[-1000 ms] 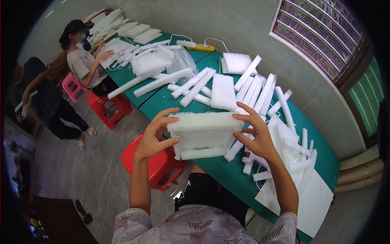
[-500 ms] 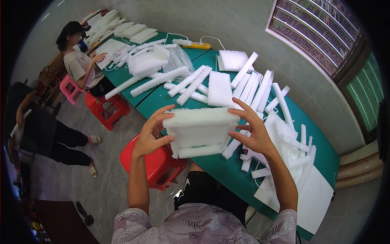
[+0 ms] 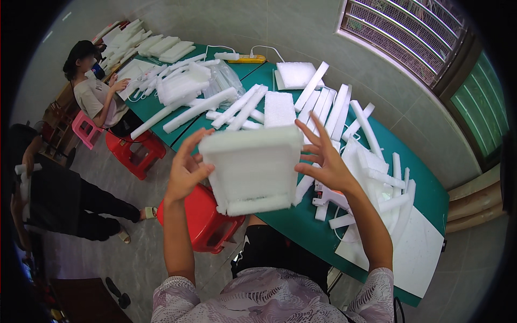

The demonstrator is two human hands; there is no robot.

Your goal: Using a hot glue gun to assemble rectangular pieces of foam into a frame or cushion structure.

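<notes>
Above the table's near edge I hold up a shallow white foam box (image 3: pixel 253 175), its recessed side with raised rims facing me. My left hand (image 3: pixel 187 168) is closed on the box's left edge, thumb on the near side and fingers behind. At the opposite edge, my right hand (image 3: pixel 326 161) grips with thumb and fingertips, its index finger stretched upward. A white glue gun (image 3: pixel 329 196) with an orange part lies on the table just beyond my right forearm. Behind the box are a flat foam slab (image 3: pixel 279 109) and several long foam strips (image 3: pixel 339 113).
The green table (image 3: pixel 417 161) runs along a tiled wall, with foam pieces and a yellow power strip (image 3: pixel 245 58). A white board (image 3: pixel 420 258) lies at its right end. Red stools (image 3: pixel 202 220) stand left. One person (image 3: pixel 99 97) sits at the far end; another (image 3: pixel 59 183) stands left.
The foam box has tilted so more of its recessed inside faces me, and it has shifted slightly left in view. The standing person's foot has come closer to the red stool.
</notes>
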